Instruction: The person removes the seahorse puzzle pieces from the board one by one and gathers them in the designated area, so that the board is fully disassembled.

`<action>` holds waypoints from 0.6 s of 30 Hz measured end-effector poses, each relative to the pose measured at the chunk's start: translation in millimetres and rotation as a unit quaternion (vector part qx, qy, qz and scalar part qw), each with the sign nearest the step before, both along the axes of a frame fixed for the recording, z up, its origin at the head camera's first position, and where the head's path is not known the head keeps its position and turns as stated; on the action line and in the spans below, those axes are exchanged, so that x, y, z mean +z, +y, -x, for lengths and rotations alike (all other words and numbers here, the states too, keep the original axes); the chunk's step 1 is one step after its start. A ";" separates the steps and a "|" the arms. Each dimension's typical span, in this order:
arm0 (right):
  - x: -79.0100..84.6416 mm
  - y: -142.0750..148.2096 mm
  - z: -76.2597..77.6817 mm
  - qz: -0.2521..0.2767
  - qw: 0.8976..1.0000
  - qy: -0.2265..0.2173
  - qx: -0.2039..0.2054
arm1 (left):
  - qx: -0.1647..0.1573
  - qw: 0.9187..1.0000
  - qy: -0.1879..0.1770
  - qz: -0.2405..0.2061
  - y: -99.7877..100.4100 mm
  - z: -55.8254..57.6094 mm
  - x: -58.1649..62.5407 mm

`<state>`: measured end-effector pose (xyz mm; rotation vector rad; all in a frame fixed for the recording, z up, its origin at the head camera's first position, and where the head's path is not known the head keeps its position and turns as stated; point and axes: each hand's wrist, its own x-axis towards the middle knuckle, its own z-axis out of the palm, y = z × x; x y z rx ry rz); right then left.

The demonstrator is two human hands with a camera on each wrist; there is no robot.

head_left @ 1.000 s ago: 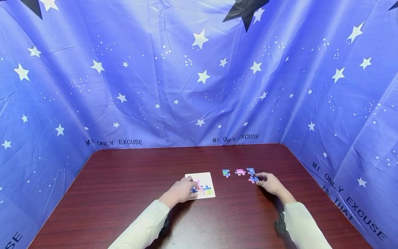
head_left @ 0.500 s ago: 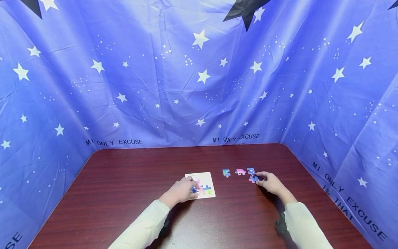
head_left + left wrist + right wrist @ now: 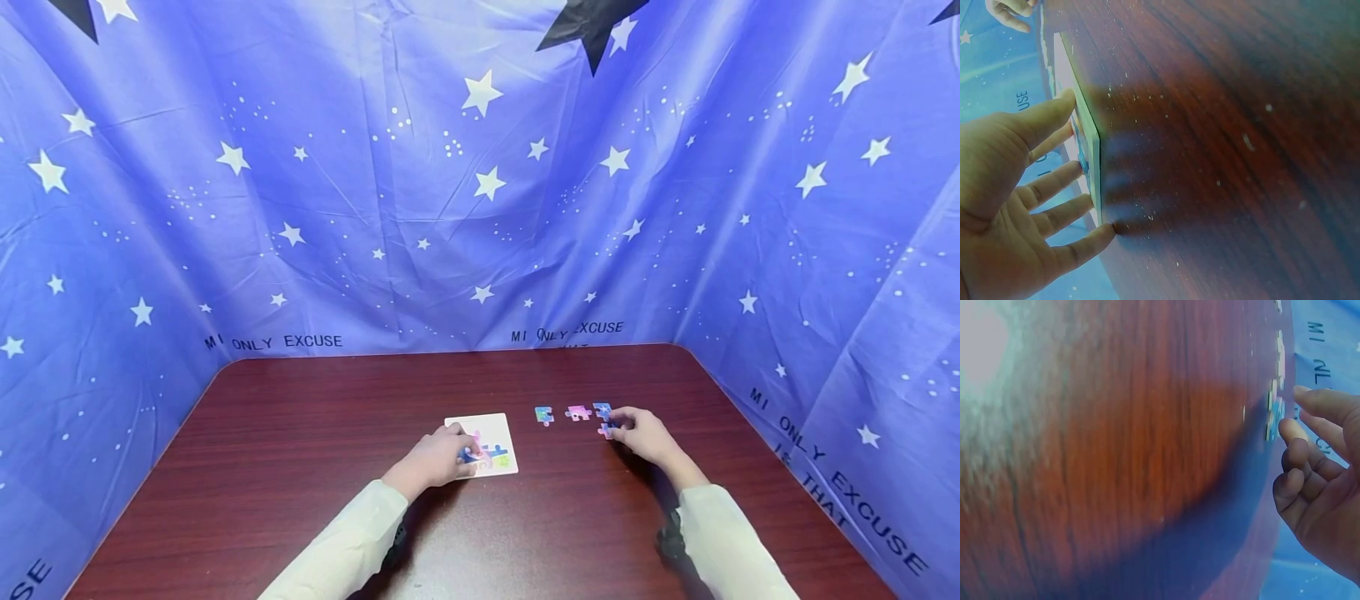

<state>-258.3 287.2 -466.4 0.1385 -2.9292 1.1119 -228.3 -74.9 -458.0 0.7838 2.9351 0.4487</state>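
Blue starry cloth (image 3: 360,167) hangs behind a dark wood-grain table (image 3: 525,533). Lower piece (image 3: 603,431) of the loose puzzle bits, pink and blue, lies well right of the board (image 3: 491,423). Step in hand looks like picking up a loose piece; next move probably calls for a thumb-and-finger pinch on a thin edge, no nudging the neighbour. Right hand (image 3: 647,435) is at that spot, right of the board; lower piece is right at its fingertips, partly covered. Can't tell if it's gripped or only touched (wrist view is nearly edge-on, little help). Upper piece (image 3: 602,409), blue, sits just beyond it. Coming back toward the board: pink piece (image 3: 577,413), then green-and-blue piece (image 3: 543,415), both flat, clear of the hand. Board lies flat, whitish with a coloured picture, under the left hand (image 3: 435,458). That hand is loosely spread, fingers fairly straight, thumb at the board's edge; seems to steady it, not clutch it. Pale sleeves (image 3: 333,546), both on the wearer's side of the board.
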 end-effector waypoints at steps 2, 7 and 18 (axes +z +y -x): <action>0.9 -3.3 0.3 -0.002 1.000 0.003 0.003 | 0.000 1.000 -0.001 0.000 -0.1 0.5 -0.5; 3.9 -13.5 1.3 0.005 1.000 0.011 0.012 | 0.001 1.000 -0.002 -0.001 -0.4 1.5 -1.5; 4.5 -37.6 5.4 0.032 0.999 0.000 0.024 | 0.002 1.000 -0.006 0.000 -0.2 1.0 -1.3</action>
